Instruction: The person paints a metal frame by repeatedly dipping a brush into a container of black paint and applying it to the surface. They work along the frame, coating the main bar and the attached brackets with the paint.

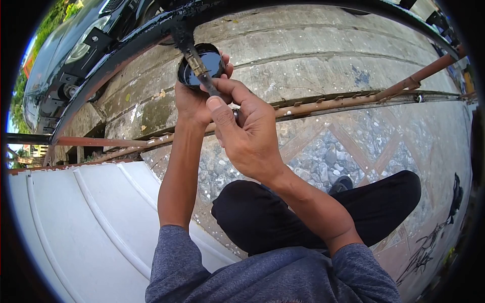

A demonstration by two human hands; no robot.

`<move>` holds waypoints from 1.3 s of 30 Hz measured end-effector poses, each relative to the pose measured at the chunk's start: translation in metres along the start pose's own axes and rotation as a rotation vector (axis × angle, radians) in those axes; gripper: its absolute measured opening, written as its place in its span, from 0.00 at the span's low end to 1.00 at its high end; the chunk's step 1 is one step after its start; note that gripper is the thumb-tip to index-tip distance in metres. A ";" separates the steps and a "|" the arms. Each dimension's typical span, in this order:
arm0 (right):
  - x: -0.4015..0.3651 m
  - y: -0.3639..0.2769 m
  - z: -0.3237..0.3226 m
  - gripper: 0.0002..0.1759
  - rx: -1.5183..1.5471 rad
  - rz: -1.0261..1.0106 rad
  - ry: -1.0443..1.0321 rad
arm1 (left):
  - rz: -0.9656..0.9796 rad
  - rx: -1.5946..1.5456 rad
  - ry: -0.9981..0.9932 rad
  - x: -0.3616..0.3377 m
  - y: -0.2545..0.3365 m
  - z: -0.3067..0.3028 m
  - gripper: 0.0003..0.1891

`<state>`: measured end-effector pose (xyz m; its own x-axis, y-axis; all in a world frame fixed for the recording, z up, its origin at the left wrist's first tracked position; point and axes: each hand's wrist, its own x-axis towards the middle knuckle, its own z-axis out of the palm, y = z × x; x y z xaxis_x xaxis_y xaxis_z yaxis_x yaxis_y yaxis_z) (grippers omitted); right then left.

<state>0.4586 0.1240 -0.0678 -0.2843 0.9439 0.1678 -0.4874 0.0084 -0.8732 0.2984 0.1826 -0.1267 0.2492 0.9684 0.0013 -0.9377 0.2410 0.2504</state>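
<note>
My left hand (189, 103) is wrapped round a small round can of dark, glossy paint (211, 61), held up below a black metal bar (146, 30). In my right hand (245, 121) is a paintbrush (196, 63), its handle pinched between thumb and fingers. The brush crosses over the can, and its dark bristles point up and touch or nearly touch the underside of the bar. A ring shows on a finger of my right hand. Part of the can is hidden behind the brush and my fingers.
A dark car (60, 55) stands at the upper left, beyond the bar. Concrete steps (303, 60) and a reddish-brown rail (353, 101) lie ahead. White ribbed panels (76, 222) are at lower left. Pebbled paving (333, 151) surrounds my bent legs; black marks are at right.
</note>
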 end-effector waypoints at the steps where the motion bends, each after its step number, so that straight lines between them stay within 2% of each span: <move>1: -0.001 0.000 0.000 0.16 -0.051 0.014 -0.048 | -0.003 0.005 0.002 0.000 0.003 -0.001 0.32; 3: 0.005 -0.003 -0.010 0.16 -0.163 0.029 -0.124 | -0.013 0.014 0.011 0.000 0.006 -0.005 0.32; 4: 0.013 -0.007 -0.019 0.14 -0.146 0.049 -0.129 | 0.106 0.172 0.093 0.000 0.000 -0.003 0.31; 7: 0.019 -0.030 -0.048 0.13 -0.103 0.026 0.070 | -0.031 -0.047 0.064 0.002 0.005 0.000 0.31; 10: 0.000 -0.023 -0.059 0.14 0.046 -0.117 0.343 | -0.037 -0.055 0.050 0.005 0.005 -0.003 0.30; 13: -0.006 -0.005 -0.040 0.17 0.104 -0.182 0.392 | -0.043 -0.067 0.051 0.005 0.005 -0.004 0.29; 14: 0.000 -0.003 -0.029 0.17 0.133 -0.130 0.394 | -0.049 -0.071 0.055 0.004 0.004 -0.003 0.29; 17: 0.003 0.009 -0.003 0.16 0.102 -0.067 0.170 | 0.078 0.077 0.062 0.004 0.003 -0.011 0.30; 18: 0.001 0.012 -0.006 0.16 0.000 -0.088 0.091 | 0.017 0.098 0.013 0.000 0.003 -0.009 0.31; 19: -0.002 0.016 -0.010 0.16 -0.101 -0.116 0.015 | -0.047 -0.022 0.043 -0.001 0.004 -0.006 0.31; 20: -0.001 0.022 -0.022 0.16 -0.241 -0.228 -0.043 | -0.047 -0.014 0.032 0.000 0.005 -0.007 0.32; 23: 0.005 -0.023 -0.066 0.15 -0.175 0.006 -0.004 | -0.066 -0.022 0.025 0.007 -0.001 -0.007 0.32; 25: 0.011 -0.055 -0.105 0.16 -0.103 -0.030 0.219 | -0.082 -0.070 0.066 0.011 -0.003 -0.005 0.31; 26: 0.008 -0.063 -0.123 0.16 -0.145 -0.120 0.321 | -0.084 -0.067 0.069 0.013 -0.006 -0.003 0.31; 28: 0.002 -0.067 -0.144 0.16 -0.012 -0.278 0.483 | -0.096 -0.079 0.068 0.019 -0.011 -0.003 0.30; 31: 0.008 -0.067 -0.138 0.16 0.057 -0.283 0.555 | -0.114 -0.088 0.055 0.026 -0.019 0.002 0.30; 33: 0.010 -0.060 -0.104 0.15 0.098 -0.182 0.449 | -0.121 -0.088 0.047 0.027 -0.023 0.004 0.30; 35: -0.003 -0.052 -0.069 0.16 0.094 -0.018 0.230 | -0.107 -0.083 0.035 0.026 -0.023 0.004 0.30; 37: -0.017 -0.034 -0.050 0.16 -0.047 0.075 0.044 | -0.061 -0.007 0.021 0.019 -0.023 0.005 0.29; 38: -0.023 -0.029 -0.045 0.17 -0.077 0.051 0.036 | 0.045 -0.012 0.145 0.016 -0.025 0.009 0.29; 39: -0.025 -0.028 -0.044 0.17 -0.130 0.042 0.033 | -0.035 0.038 0.042 0.009 -0.021 0.008 0.28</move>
<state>0.5158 0.1150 -0.0678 -0.2736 0.9548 0.1164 -0.3637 0.0094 -0.9315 0.3229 0.1861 -0.1239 0.2706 0.9615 -0.0481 -0.9185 0.2728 0.2864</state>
